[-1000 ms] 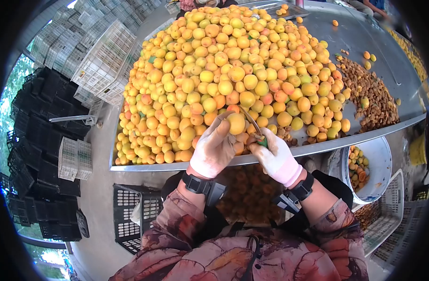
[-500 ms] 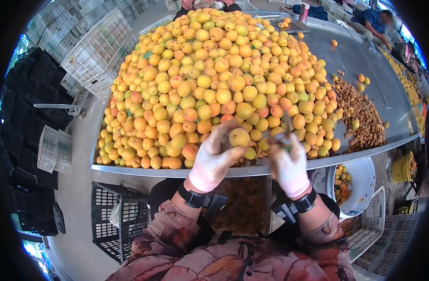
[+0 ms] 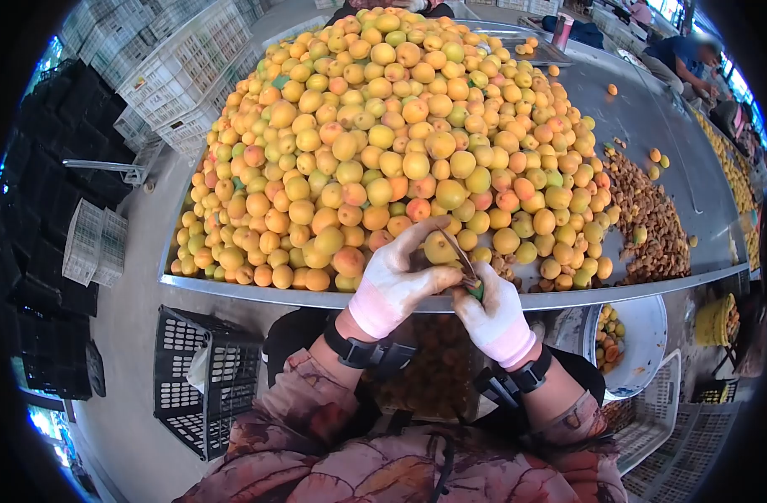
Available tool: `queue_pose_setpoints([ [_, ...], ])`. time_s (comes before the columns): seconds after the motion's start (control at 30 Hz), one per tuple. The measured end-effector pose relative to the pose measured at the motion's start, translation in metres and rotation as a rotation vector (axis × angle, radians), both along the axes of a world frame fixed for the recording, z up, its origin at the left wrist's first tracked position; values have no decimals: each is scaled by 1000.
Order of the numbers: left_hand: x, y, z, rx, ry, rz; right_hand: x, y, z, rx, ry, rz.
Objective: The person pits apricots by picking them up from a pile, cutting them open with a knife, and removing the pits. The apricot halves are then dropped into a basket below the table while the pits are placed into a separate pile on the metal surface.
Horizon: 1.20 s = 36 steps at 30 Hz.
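Note:
Just over the table's near edge, my gloved left hand is closed around a yellow apricot, thumb and fingers on its sides. My gloved right hand grips a small knife with a green handle. The knife's thin blade points up and lies against the right side of the apricot. Beyond both hands rises a large heap of apricots, yellow to orange with some reddish ones. Part of the knife handle is hidden in my right fingers.
A pile of brown pits lies on the metal table to the right. Below the edge are a white bucket with fruit and a black crate. White crates are stacked at left. Another person sits far right.
My right hand has moved left, bringing the knife blade against the apricot. My left hand still holds the apricot, and the view has shifted slightly.

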<state>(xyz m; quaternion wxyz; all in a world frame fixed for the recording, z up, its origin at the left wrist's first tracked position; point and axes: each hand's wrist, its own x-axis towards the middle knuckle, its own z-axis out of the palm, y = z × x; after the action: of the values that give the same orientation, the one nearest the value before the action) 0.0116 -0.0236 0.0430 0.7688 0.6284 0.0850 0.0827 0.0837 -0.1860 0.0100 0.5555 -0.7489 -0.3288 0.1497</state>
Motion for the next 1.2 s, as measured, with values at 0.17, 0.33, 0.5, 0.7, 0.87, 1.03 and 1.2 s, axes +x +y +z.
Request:
queue_pose_setpoints([
  [0.17, 2, 5, -12, 13, 22, -10, 0, -1, -1, -9, 3, -30],
  [0.33, 0, 5, -3, 125, 50, -6, -1, 3, 0, 90, -95, -118],
  [0.5, 2, 0, -3, 104, 23, -24, 5, 2, 10, 5, -141, -137],
  [0.7, 3, -2, -7, 164, -8, -40, 7, 0, 7, -46, -129, -118],
  [0.87, 4, -2, -13, 148, -16, -47, 6, 1, -1, -5, -46, -94],
  [1.03, 4, -2, -21, 207, -88, -55, 3, 6, -15, 102, 88, -84],
  [1.2, 6, -2, -15, 228, -83, -81, 9, 0, 10, 175, 746, 149],
])
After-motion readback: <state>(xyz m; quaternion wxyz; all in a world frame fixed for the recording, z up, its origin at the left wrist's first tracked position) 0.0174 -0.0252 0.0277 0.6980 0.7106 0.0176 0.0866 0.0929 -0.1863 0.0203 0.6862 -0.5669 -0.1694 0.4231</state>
